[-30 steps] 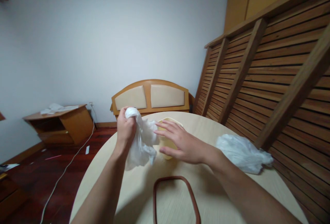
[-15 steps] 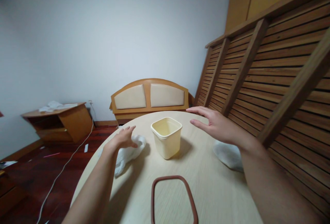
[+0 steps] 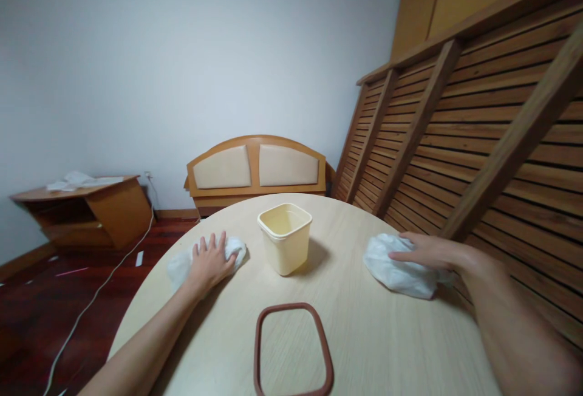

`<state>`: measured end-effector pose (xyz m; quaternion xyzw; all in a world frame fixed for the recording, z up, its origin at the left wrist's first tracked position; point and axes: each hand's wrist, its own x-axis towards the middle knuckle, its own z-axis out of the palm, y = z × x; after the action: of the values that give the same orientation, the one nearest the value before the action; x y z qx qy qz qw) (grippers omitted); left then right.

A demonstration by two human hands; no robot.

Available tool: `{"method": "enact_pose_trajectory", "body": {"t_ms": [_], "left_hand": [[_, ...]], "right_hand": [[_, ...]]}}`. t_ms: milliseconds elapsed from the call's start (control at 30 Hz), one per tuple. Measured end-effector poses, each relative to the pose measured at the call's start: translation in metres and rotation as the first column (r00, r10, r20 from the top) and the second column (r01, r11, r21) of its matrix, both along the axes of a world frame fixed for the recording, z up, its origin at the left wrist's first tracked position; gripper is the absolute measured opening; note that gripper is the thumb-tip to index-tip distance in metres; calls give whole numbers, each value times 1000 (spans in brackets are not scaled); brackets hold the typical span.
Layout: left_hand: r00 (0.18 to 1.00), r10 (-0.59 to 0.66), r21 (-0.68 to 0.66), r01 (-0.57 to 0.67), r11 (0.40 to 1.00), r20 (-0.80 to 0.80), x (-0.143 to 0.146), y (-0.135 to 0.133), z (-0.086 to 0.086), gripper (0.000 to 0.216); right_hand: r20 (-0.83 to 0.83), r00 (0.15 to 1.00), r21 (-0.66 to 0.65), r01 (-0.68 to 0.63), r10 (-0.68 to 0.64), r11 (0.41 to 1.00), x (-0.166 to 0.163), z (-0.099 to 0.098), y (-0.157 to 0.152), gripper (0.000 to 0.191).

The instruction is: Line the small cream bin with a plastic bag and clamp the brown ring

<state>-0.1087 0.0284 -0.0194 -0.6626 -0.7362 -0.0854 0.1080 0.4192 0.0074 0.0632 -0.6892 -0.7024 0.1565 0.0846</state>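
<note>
A cream square plastic tub [image 3: 286, 250] stands upright with its top open, between my two hands. My left hand [image 3: 212, 264] lies with fingers spread on a crumpled white plastic bag [image 3: 235, 250], left of the tub. On the other side, my right hand [image 3: 421, 250] rests on a second crumpled white plastic bag [image 3: 394, 268], its thumb and fingers stretched out over it. Some of its fingers are hidden. Nearer to me lies a brown frame [image 3: 259, 347] with rounded corners. I cannot tell whether a clear panel fills its middle.
All these things sit on a round pale wooden table [image 3: 364, 347]. Behind it stands a padded headboard [image 3: 255, 165] against the wall. Slatted wooden panels [image 3: 483, 141] lean close on the right. A low cabinet [image 3: 113, 214] and a white cable [image 3: 98, 293] are at the left.
Both hands have come down from above the table onto the two bags. My right hand has moved outward to the right, away from the tub. The view has shifted slightly.
</note>
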Motion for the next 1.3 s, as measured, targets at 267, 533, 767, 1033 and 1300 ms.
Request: {"method": "enact_pose_trajectory", "body": {"t_ms": [267, 533, 767, 1033, 1300], "left_hand": [[859, -512, 477, 443, 759, 18, 55, -38, 27, 57], [447, -895, 400, 818, 414, 14, 121, -96, 24, 40], [346, -855, 501, 700, 509, 385, 169, -102, 59, 55], [75, -679, 552, 520, 652, 730, 184, -78, 108, 31], [277, -594, 93, 852, 516, 755, 152, -86, 123, 32]], "right_hand": [[-115, 971, -64, -220, 212, 973, -30, -21, -21, 106], [-261, 880, 64, -394, 396, 917, -84, -5, -54, 83], [-155, 825, 284, -489, 543, 825, -126, 44, -48, 43], [-474, 645, 342, -492, 599, 801, -169, 97, -49, 37], [-391, 678, 282, -555, 622, 783, -168, 84, -36, 40]]}}
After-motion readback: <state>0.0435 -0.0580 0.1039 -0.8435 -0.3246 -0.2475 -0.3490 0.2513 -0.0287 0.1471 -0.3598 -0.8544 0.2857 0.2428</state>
